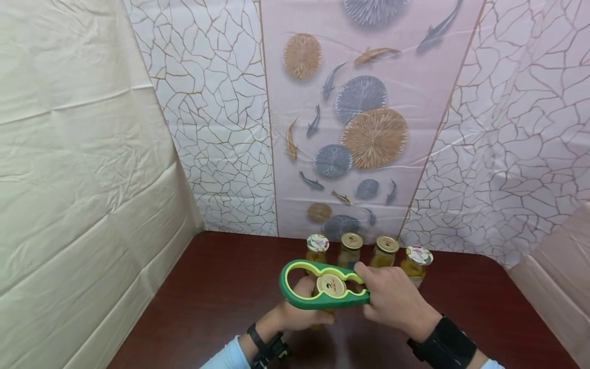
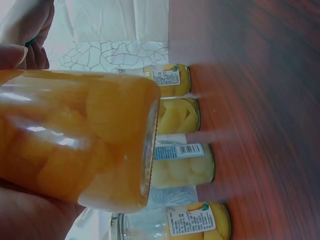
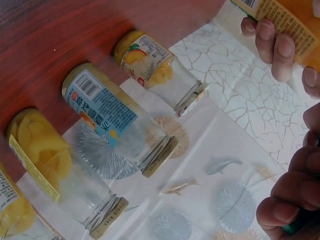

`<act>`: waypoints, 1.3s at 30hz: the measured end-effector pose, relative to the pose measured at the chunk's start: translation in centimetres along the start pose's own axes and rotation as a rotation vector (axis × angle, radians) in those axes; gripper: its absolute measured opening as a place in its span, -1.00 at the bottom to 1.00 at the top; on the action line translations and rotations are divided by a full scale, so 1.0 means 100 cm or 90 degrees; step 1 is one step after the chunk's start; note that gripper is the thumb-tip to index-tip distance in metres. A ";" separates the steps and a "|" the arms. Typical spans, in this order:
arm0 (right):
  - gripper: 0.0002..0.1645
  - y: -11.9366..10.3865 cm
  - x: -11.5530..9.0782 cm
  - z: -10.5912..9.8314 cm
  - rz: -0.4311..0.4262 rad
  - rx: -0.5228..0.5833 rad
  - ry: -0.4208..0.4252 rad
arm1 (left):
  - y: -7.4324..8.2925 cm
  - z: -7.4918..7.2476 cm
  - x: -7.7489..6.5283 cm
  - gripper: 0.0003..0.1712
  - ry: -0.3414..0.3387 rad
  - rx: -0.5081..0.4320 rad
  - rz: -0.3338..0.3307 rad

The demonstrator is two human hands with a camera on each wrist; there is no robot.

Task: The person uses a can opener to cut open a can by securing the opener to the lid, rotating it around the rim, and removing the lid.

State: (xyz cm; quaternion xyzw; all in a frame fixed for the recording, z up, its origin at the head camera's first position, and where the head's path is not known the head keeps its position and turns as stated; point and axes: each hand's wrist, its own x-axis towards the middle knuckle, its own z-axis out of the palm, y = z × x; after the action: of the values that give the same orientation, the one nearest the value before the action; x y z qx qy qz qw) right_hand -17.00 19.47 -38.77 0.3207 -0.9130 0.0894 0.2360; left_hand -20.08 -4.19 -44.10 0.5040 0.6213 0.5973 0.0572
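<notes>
My left hand [image 1: 295, 313] grips a glass jar of orange fruit pieces [image 2: 95, 140], held up off the table. The jar's gold lid [image 1: 331, 285] shows in the head view, inside a middle opening of a green jar opener [image 1: 299, 301] with a yellow-green inner edge. With curled fingers, my right hand [image 1: 398, 300] holds the opener's handle end, to the right of the lid. In the right wrist view, part of the held jar's label [image 3: 282, 25] appears beside the left fingertips. The opener is mostly hidden there.
Several closed jars of fruit stand in a row at the back of the dark red table [image 1: 221, 287]. Among them are a jar with a blue label [image 3: 102, 107] and a white-lidded jar [image 1: 418, 255]. Patterned cloth [image 1: 221, 128] hangs behind them.
</notes>
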 end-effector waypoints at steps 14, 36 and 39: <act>-0.52 0.004 -0.002 0.000 -0.001 0.012 0.006 | -0.013 0.001 0.001 -0.34 -0.013 -0.024 -0.014; -0.47 0.021 -0.020 -0.006 0.046 0.000 0.022 | -0.008 -0.011 -0.033 -0.42 0.066 0.010 -0.224; -0.47 0.022 -0.020 -0.004 0.048 -0.002 0.027 | -0.009 -0.014 -0.039 -0.39 0.065 0.010 -0.225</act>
State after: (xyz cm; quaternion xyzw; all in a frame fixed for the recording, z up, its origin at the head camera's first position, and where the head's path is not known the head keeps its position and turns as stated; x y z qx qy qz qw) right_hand -16.86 22.41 -39.43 0.2839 -0.9193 0.1031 0.2521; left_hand -19.63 -7.65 -46.43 0.3565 0.7069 0.5979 0.1253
